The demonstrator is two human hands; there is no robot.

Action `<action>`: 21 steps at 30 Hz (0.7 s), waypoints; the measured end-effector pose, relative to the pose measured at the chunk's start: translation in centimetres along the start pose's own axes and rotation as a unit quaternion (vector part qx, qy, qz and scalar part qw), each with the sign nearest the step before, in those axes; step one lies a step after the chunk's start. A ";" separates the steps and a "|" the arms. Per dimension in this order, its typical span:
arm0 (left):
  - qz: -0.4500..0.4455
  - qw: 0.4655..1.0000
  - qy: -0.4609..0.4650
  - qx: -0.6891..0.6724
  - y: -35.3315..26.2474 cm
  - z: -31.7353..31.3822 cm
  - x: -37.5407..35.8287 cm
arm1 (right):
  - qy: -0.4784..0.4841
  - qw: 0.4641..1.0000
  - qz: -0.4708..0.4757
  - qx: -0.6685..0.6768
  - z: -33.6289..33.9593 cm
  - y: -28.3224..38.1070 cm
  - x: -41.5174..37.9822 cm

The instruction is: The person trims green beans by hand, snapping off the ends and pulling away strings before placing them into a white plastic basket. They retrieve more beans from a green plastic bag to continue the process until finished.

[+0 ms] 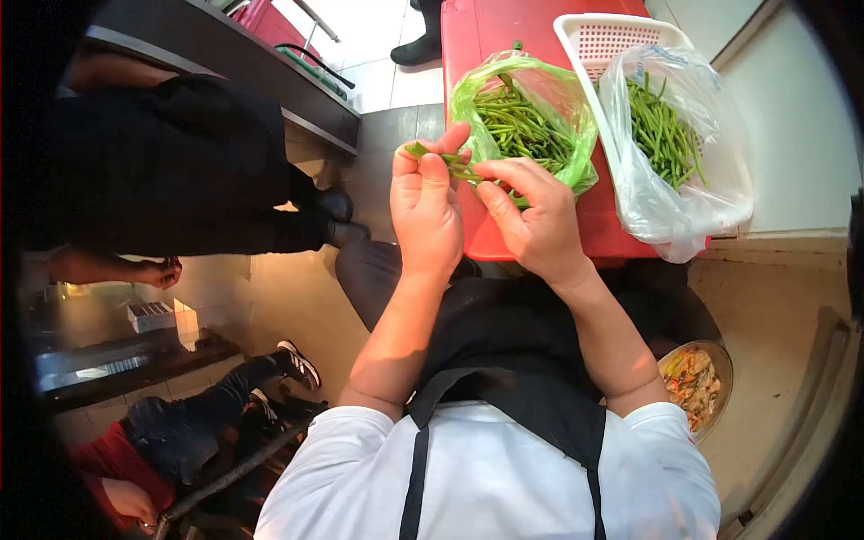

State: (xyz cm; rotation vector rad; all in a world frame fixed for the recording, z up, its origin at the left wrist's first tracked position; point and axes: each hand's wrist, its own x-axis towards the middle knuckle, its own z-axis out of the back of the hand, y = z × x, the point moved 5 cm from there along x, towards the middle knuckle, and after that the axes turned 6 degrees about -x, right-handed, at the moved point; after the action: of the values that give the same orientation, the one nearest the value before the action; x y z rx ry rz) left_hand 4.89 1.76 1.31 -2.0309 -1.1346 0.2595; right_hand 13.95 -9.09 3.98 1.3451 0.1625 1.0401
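My left hand (427, 211) is closed on one end of some thin green vegetable stalks (460, 168), pinched between thumb and fingers. The other end is pinched by my right hand (538, 214), close beside the left. Both hands are raised over the near edge of a red table (490, 236). Just beyond them lies an open green plastic bag (583, 135) full of similar long stalks (517, 117). To its right, a clear plastic bag (643, 211) holds more green stalks (664, 135). That bag sits in a white plastic basket (740, 202).
A metal bowl (727, 382) of mixed scraps stands on the floor at my right. To the left is a person in black clothes (171, 162). Another person in a red top (121, 450) is at lower left. A white wall (801, 117) borders the right side.
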 end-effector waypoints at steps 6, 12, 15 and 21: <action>-0.043 0.994 0.056 0.086 -0.5 -2.3 -1.4 | -0.012 0.999 0.038 -0.016 1.7 1.1 -1.2; -0.060 0.976 0.137 0.158 -0.5 -5.1 -3.8 | -0.035 0.999 0.024 0.006 3.6 1.2 -3.4; -0.053 0.966 0.160 0.198 -0.4 -5.6 -4.9 | -0.025 0.999 -0.012 0.047 4.0 1.1 -4.7; 0.020 0.985 0.128 0.113 0.5 -5.0 -5.8 | -0.112 0.990 -0.044 0.073 4.3 0.8 -6.9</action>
State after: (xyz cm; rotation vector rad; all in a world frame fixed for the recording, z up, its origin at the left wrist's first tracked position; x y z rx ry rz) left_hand 4.38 -5.67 3.23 -1.8272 -0.8648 0.1361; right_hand 12.39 -16.98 2.78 1.5624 0.1305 0.8082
